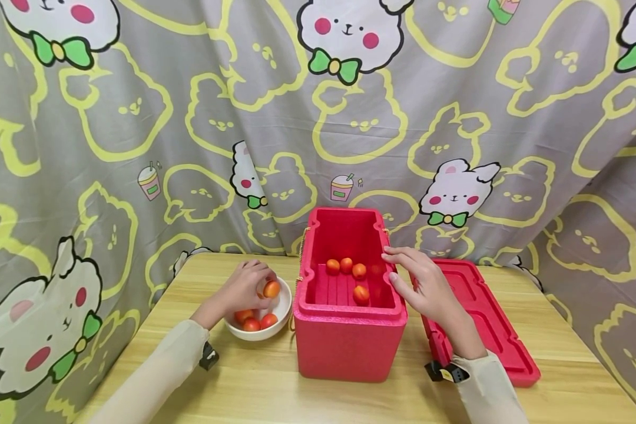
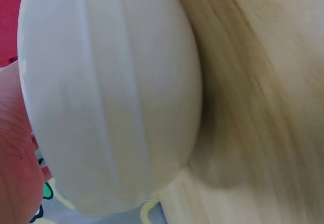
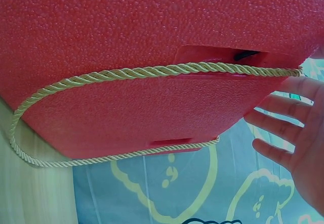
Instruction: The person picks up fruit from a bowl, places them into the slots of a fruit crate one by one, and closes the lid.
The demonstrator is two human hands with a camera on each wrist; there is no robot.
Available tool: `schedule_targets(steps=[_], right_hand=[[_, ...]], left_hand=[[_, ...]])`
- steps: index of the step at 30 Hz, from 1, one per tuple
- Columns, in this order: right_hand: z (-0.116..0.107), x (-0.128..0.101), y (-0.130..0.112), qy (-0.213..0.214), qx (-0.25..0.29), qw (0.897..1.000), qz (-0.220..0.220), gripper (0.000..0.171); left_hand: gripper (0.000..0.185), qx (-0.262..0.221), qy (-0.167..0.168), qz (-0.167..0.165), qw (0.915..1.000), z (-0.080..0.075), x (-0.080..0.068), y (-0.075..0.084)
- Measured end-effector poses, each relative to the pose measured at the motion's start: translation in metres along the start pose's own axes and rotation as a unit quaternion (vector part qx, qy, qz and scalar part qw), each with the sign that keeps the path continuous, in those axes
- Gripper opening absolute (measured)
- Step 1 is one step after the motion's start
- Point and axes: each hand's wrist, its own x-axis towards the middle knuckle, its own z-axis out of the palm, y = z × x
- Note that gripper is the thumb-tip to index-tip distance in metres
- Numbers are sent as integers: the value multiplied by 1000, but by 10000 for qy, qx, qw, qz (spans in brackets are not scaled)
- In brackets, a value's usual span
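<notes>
My left hand reaches into a white bowl left of the box and pinches a small orange-red fruit over the bowl's far side. Several similar fruits lie lower in the bowl. In the left wrist view, the bowl's outer wall hides most of the hand. My right hand rests on the right rim of a red foam box, its fingers fairly straight. The right wrist view has these fingers against the box's edge. Several fruits lie on the box floor.
A red lid lies flat on the wooden table, right of the box. Gold rope loops along the box's side. A patterned grey curtain hangs close behind the table and at both sides.
</notes>
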Motion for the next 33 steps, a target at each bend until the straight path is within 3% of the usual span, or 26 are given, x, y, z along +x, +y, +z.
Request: schedule_targets(steps=[10, 24, 33], right_hand=[[1, -1, 1, -9, -38, 10000, -12, 41], [-3, 6, -1, -192, -49, 9998, -50, 41], [-8, 8, -1, -350, -105, 9993, 25, 39]], left_hand=[[40, 8, 389, -102, 9992, -11, 8, -1], [39, -472, 991, -106, 9939, -27, 22, 5], [38, -702, 1500, 109, 9861, -38, 32, 14]])
